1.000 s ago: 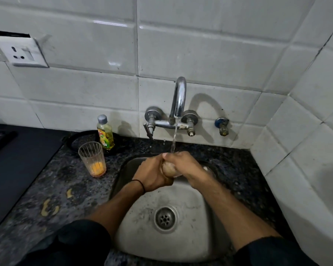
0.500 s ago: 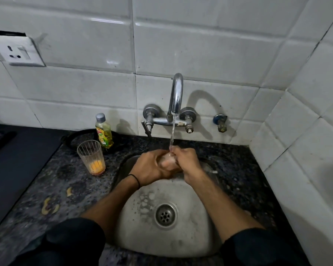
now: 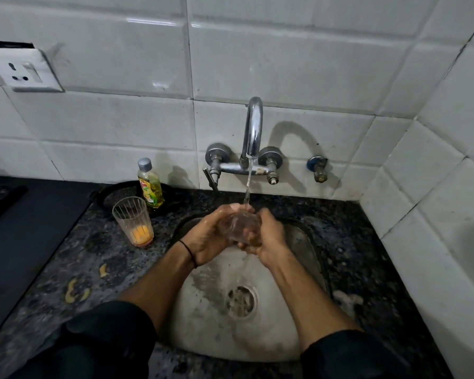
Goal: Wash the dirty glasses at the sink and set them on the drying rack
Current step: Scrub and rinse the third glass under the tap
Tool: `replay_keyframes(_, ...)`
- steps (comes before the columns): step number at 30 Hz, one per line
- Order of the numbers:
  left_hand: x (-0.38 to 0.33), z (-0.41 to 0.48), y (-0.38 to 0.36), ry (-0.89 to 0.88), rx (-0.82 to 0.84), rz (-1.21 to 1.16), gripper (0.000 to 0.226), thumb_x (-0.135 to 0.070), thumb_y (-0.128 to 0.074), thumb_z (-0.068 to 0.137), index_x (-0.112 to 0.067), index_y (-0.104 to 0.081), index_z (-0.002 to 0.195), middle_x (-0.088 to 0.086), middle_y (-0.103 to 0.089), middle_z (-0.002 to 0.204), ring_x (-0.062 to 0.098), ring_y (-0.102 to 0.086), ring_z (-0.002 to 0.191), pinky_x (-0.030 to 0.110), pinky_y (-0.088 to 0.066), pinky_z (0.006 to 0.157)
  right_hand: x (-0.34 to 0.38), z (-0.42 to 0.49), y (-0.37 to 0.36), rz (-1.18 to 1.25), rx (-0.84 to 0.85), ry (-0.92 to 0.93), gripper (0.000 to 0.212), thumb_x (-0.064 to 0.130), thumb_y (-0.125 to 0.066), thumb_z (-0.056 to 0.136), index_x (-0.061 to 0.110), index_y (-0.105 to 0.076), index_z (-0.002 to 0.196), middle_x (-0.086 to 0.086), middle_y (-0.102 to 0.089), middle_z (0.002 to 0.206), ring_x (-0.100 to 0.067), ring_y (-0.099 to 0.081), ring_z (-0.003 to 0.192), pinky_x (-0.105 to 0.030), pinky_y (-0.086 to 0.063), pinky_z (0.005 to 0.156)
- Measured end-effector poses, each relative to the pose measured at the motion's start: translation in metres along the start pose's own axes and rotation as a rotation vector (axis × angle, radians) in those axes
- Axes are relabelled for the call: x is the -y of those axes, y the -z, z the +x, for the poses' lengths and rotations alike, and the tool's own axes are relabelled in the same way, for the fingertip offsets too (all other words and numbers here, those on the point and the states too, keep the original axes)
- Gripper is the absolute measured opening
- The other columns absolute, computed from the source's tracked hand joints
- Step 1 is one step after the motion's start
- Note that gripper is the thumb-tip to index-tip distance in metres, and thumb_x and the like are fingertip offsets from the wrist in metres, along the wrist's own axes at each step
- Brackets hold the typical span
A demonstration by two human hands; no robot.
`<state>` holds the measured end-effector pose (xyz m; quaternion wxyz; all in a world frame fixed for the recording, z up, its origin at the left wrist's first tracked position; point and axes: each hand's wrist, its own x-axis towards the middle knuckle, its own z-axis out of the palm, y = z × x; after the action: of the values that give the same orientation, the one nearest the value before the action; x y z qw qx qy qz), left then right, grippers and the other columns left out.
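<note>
1. The left hand (image 3: 208,236) and right hand (image 3: 268,239) meet over the back of the sink, fingers curled round a clear glass (image 3: 242,225) from either side; both hands are wet and shiny.
2. The clear glass is see-through, with fingers showing through its wall. It sits between the palms, straight under the spout, above the sink basin.
3. A thin, smooth stream of water (image 3: 247,187) falls from the faucet (image 3: 253,127), a chrome arched pipe on a wall-mounted mixer with two round flanges, and lands on the glass and the hands.
4. The sink (image 3: 203,318) is a rounded steel basin, dull and water-stained, with a round slotted drain (image 3: 241,300) at its middle.
5. A second glass (image 3: 133,222), a ribbed, tapered tumbler, stands upright on the countertop left of the sink, with orange residue in its bottom.
6. Just behind it stands a small plastic bottle (image 3: 149,184) of yellow-green liquid with a grey cap.
7. The countertop (image 3: 353,242) is dark speckled stone, wet in patches, with a few yellow scraps (image 3: 71,292) on its left part.
8. Glossy white rectangular tiles (image 3: 285,64) cover the walls; a white socket plate (image 3: 22,73) sits at upper left.
9. A thin black band (image 3: 188,251) circles the left wrist; dark sleeves are pushed up both forearms.
</note>
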<state>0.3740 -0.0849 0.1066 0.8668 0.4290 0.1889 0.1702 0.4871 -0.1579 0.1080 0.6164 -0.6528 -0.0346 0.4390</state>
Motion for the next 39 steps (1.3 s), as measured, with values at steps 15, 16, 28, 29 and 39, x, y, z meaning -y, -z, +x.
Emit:
replay_keyframes(15,0.026,0.0,-0.013,-0.164,-0.431,1.342,0.058,-0.038,-0.079,0.065,-0.027,-0.056,0.117,-0.004,-0.072,0.097,0.019,-0.069,0.087,0.025,-0.049,0.068,0.02,-0.004,0.0,-0.751,0.18,0.363,0.041,0.041,-0.06,0.095,0.012,-0.07,0.067,-0.01,-0.073,0.062,-0.025,-0.07,0.057,-0.048,-0.061,0.078)
replay_keyframes(16,0.022,-0.001,-0.008,-0.156,-0.351,1.174,0.054,-0.033,-0.082,0.066,-0.027,-0.058,0.114,-0.006,-0.073,0.096,0.016,-0.069,0.087,0.019,-0.05,0.068,0.021,-0.002,0.002,-0.781,0.199,0.443,0.041,0.041,-0.061,0.093,0.014,-0.07,0.064,-0.008,-0.073,0.061,-0.025,-0.071,0.059,-0.048,-0.061,0.077)
replay_keyframes(28,0.031,-0.006,-0.01,-0.33,-0.469,1.114,0.054,-0.045,-0.077,0.06,-0.032,-0.056,0.108,-0.008,-0.072,0.087,0.004,-0.069,0.08,0.031,-0.058,0.071,0.043,-0.022,-0.014,-0.964,0.193,0.426,0.044,0.041,-0.056,0.096,0.007,-0.072,0.074,-0.006,-0.075,0.064,-0.021,-0.073,0.065,-0.037,-0.06,0.079)
replay_keyframes(29,0.031,-0.009,-0.009,-0.347,-0.441,1.053,0.049,-0.037,-0.082,0.062,-0.029,-0.057,0.104,-0.008,-0.072,0.086,0.003,-0.068,0.079,0.027,-0.057,0.07,0.047,-0.027,-0.014,-1.004,0.227,0.467,0.041,0.037,-0.056,0.097,0.007,-0.071,0.073,-0.005,-0.074,0.064,-0.018,-0.072,0.063,-0.034,-0.059,0.075)
replay_keyframes(39,0.007,0.0,-0.012,-0.339,-0.578,1.283,0.049,-0.043,-0.08,0.061,-0.027,-0.061,0.103,-0.009,-0.07,0.084,0.005,-0.064,0.074,0.027,-0.051,0.064,0.052,-0.02,-0.012,-0.768,0.277,0.471,0.039,0.037,-0.062,0.096,0.009,-0.071,0.071,-0.009,-0.073,0.064,-0.023,-0.073,0.067,-0.038,-0.059,0.078)
